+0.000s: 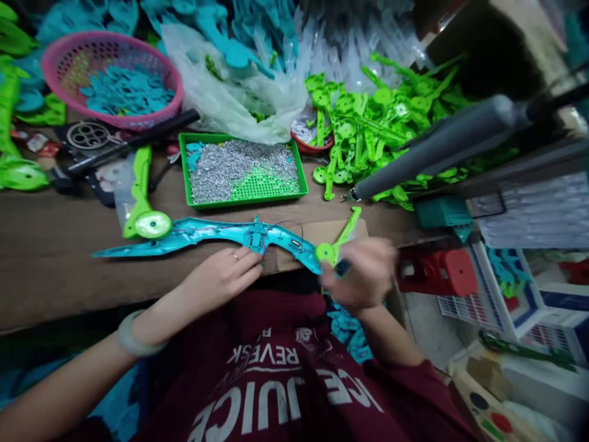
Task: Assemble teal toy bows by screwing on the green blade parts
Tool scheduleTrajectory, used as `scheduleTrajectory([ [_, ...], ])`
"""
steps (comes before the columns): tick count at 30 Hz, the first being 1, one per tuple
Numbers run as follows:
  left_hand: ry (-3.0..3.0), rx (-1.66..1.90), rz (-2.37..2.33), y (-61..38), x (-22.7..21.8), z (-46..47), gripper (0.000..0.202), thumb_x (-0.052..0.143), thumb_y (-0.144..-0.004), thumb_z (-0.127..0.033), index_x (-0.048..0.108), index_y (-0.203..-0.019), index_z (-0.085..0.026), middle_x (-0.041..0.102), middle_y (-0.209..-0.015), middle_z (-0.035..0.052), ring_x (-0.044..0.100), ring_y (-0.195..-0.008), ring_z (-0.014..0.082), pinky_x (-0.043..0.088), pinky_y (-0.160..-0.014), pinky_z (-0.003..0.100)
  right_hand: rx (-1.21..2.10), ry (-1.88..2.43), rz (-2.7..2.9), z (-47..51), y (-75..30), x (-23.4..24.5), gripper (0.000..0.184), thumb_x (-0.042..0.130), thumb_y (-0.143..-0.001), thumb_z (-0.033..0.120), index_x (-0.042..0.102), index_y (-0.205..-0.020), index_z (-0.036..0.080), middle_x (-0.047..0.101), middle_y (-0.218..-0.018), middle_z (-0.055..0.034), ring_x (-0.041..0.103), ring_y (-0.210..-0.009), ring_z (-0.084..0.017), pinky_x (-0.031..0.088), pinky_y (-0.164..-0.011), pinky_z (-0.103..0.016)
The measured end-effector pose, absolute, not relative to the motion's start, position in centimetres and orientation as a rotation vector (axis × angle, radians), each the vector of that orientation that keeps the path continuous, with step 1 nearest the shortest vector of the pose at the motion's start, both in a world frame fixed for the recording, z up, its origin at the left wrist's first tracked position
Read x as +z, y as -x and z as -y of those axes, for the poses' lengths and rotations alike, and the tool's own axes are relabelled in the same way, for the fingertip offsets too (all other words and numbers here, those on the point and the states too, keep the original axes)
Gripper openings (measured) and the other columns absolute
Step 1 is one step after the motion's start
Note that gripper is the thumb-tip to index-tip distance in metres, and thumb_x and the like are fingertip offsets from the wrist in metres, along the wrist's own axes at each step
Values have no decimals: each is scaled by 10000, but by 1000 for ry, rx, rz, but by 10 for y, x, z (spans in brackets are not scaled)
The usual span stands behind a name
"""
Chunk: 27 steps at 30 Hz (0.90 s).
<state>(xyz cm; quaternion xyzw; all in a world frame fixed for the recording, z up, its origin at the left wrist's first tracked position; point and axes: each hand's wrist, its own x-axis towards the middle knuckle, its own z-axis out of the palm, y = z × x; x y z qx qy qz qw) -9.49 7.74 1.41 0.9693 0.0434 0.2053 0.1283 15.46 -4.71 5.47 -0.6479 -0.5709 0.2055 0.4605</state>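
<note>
A blue plastic toy bow body lies across the near part of the bench, its inner side up, with thin wires along it. At its left end sits a green limb with a round wheel. Another green limb with a wheel is at the right end. My left hand is closed at the bow's middle, fingertips on its near edge. Smeared by motion, my right hand is beside the right green limb, thumb near the wheel; its fingers are unclear, and a small dark thing shows beneath them.
Beyond the bow is a green tray of small silvery screws. A pink basket holds blue parts. Green limbs are heaped at the back right. A grey cylindrical power screwdriver hangs over them. A dark-handled hammer lies left.
</note>
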Motion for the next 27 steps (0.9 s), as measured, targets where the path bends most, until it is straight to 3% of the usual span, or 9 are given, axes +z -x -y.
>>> scheduleTrajectory([
  [2,-2682,639,-179,88,8,-79,224,452,-990,-112,667,-1023,-168,694,-991,95,660,-895,199,553,-770,314,293,1657,1711,52,-117,37,237,731,-836,406,649,-998,253,669,-879,-77,626,-734,-213,507,-576,-316],
  [5,-2400,752,-410,85,5,-75,202,470,-983,-104,633,-1082,-169,680,-1020,78,666,-953,176,561,-843,300,15,1740,1943,39,-80,10,154,578,-932,364,603,-979,220,641,-826,-91,592,-644,-218,421,-458,-326],
  [8,-2270,882,-553,90,3,-73,245,496,-954,-78,632,-1125,-190,683,-1077,78,664,-1039,196,553,-928,344,0,1744,1884,28,-73,-4,100,494,-949,251,581,-911,221,598,-748,-67,574,-593,-204,397,-441,-319],
  [14,-2329,830,-646,98,-6,-77,293,498,-961,-84,595,-1220,-178,666,-1179,108,641,-1134,231,531,-996,401,221,1590,1708,38,-82,15,144,506,-895,174,592,-985,247,622,-758,-30,634,-633,-201,537,-540,-319],
  [16,-2319,914,-709,96,-1,-75,292,525,-952,-87,594,-1221,-177,657,-1202,118,634,-1143,237,524,-1002,418,338,1580,1598,31,-88,26,174,477,-938,173,599,-1040,245,633,-830,-21,661,-664,-168,581,-586,-300],
  [19,-2271,1012,-765,85,15,-74,325,588,-930,-115,583,-1249,-178,630,-1279,136,598,-1205,260,506,-1020,446,706,1511,1402,9,-100,39,182,503,-965,208,646,-1078,200,607,-971,-34,658,-626,-94,577,-532,-235],
  [22,-2141,868,-708,68,25,-78,379,588,-934,-161,543,-1310,-189,631,-1300,124,630,-1145,235,558,-917,377,945,1394,1350,-12,-115,50,165,597,-925,201,704,-1045,166,618,-1020,-54,687,-755,-109,599,-631,-243],
  [25,-1997,764,-678,54,22,-83,395,582,-934,-196,531,-1326,-194,694,-1162,90,683,-898,172,581,-736,291,803,1402,1468,-20,-126,56,203,614,-908,138,709,-1083,180,678,-1000,-57,675,-928,-144,587,-781,-275],
  [27,-1935,777,-702,49,16,-84,354,587,-934,-209,558,-1286,-189,714,-1093,78,690,-850,158,586,-723,282,696,1451,1497,-18,-130,55,180,611,-915,131,719,-1047,187,671,-997,-60,655,-960,-151,570,-802,-282],
])
